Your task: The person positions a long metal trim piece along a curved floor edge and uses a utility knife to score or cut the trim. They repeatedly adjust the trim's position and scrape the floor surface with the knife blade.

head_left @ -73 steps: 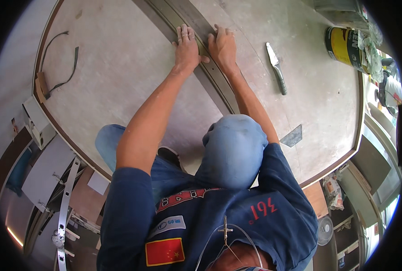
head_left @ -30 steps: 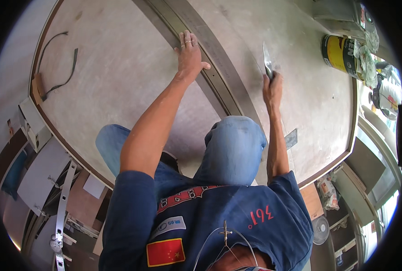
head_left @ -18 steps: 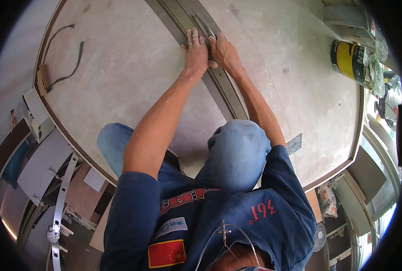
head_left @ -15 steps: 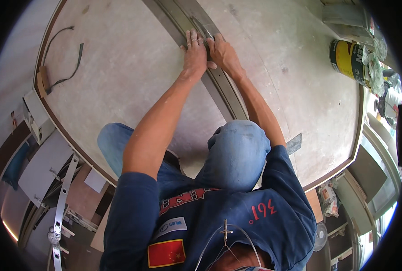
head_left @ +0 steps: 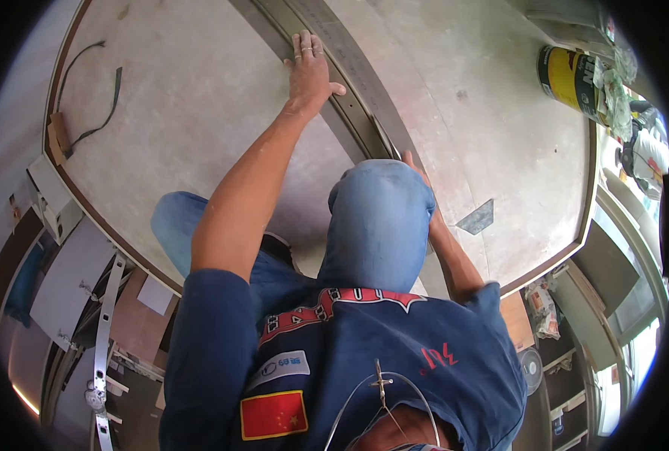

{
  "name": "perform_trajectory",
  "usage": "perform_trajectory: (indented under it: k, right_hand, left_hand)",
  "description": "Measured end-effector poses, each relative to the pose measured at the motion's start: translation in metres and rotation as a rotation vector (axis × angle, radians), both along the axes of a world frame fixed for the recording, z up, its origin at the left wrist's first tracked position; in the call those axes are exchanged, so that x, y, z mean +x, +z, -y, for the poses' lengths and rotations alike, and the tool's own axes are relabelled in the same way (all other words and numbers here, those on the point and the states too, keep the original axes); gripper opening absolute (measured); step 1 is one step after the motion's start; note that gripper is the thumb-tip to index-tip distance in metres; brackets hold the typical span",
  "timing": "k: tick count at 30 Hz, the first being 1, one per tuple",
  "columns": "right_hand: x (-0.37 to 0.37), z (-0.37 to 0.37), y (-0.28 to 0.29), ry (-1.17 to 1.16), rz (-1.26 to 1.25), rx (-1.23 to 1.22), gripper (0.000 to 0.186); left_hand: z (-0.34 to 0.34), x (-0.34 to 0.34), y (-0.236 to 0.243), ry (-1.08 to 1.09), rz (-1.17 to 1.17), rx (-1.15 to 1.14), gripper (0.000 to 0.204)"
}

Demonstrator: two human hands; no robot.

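A long metal rail (head_left: 351, 107) runs diagonally from the top of the view down to my bent knee. Under it, a flat grey strip (head_left: 360, 79) shows along both sides. My left hand (head_left: 309, 75) lies on the rail with the fingers stretched out forward and the thumb off to the right. Beside my knee, at the rail's near end, is my right hand (head_left: 418, 171), largely hidden by the knee. A slim, shiny tool (head_left: 385, 137) points forward from it along the rail's right edge; its exact kind is unclear.
The rail lies on a large pale board (head_left: 199, 113) with a brown edge. A small dark grey offcut (head_left: 475, 217) is at the right, black strips (head_left: 113, 105) at the left. Toward the far right stands a yellow and black bucket (head_left: 567, 77). A metal bar (head_left: 107, 323) stands at lower left.
My right hand has slid toward me along the rail with the slim tool, from beside my left hand to my knee. The left hand remains pressed on the rail.
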State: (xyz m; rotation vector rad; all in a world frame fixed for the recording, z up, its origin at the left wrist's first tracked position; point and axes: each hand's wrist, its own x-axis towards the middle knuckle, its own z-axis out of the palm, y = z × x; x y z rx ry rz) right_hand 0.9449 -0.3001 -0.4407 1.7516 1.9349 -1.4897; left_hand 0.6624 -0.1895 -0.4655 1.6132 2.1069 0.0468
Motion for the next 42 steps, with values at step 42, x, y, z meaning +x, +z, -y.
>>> perform_trajectory:
  k: [42]
  right_hand:
    - [-0.158, -0.164, -0.045, 0.071, -0.161, 0.452, 0.035]
  left_hand:
    - [-0.004, -0.002, 0.0, 0.015, -0.008, -0.017, 0.118]
